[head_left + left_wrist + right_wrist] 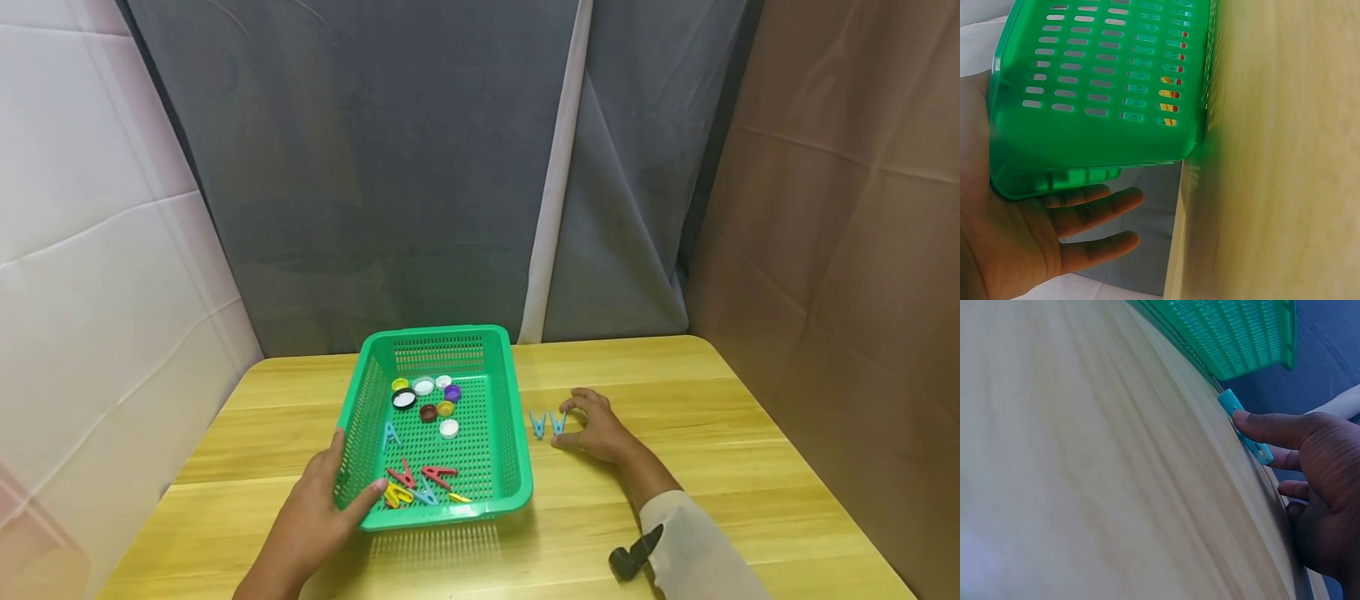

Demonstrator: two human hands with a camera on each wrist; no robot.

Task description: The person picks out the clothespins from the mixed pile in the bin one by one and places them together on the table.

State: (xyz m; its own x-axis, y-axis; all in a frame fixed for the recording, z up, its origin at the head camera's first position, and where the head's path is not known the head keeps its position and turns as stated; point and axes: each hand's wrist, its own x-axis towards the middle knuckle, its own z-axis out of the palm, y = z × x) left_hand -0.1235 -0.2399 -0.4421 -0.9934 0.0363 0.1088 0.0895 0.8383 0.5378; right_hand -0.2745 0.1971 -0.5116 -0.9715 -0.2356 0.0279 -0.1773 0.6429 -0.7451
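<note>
Blue clothespin (557, 427), front-to-back, forked end away

Head cam fwd/down, farther; wrist cams close, both w/ basket (501, 417).

Green basket (472, 450), two blue clothespins (538, 429) lying alongside

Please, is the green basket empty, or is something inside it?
Not empty, but far from full: in the head view, round caps and clothespins lie inside the basket.
</note>
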